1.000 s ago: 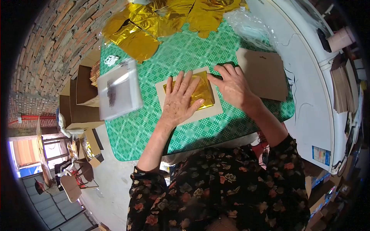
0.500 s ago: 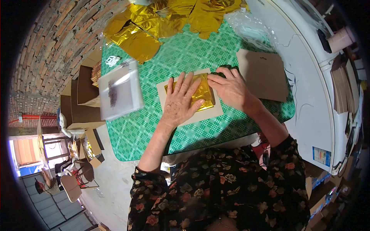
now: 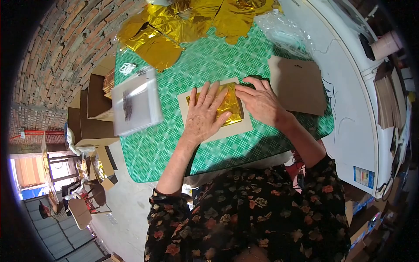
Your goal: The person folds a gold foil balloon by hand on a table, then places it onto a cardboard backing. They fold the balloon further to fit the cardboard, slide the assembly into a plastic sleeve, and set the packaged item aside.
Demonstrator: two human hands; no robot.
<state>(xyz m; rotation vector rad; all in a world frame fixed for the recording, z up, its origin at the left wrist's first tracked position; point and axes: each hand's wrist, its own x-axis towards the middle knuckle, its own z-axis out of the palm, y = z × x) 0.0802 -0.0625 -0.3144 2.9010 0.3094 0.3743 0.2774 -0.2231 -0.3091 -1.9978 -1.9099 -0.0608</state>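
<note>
My left hand lies flat with its fingers spread on a folded gold foil sheet. Under the foil is a beige card, its edges showing all round. My right hand is at the foil's upper right corner, thumb and index finger pressed together on the edge there, the other fingers bent. What lies beneath its fingertips is partly hidden. To the right of that hand rests a stack of beige cards. A pile of clear plastic sleeves lies to the left.
Crumpled gold foil covers the far side of the table, which has a green checked cloth. Clear plastic wrap lies at the far right. A white appliance borders the right side; cardboard boxes stand at left.
The right hand's fingers have shifted very slightly at the foil's corner. The left hand, foil and card stay in place.
</note>
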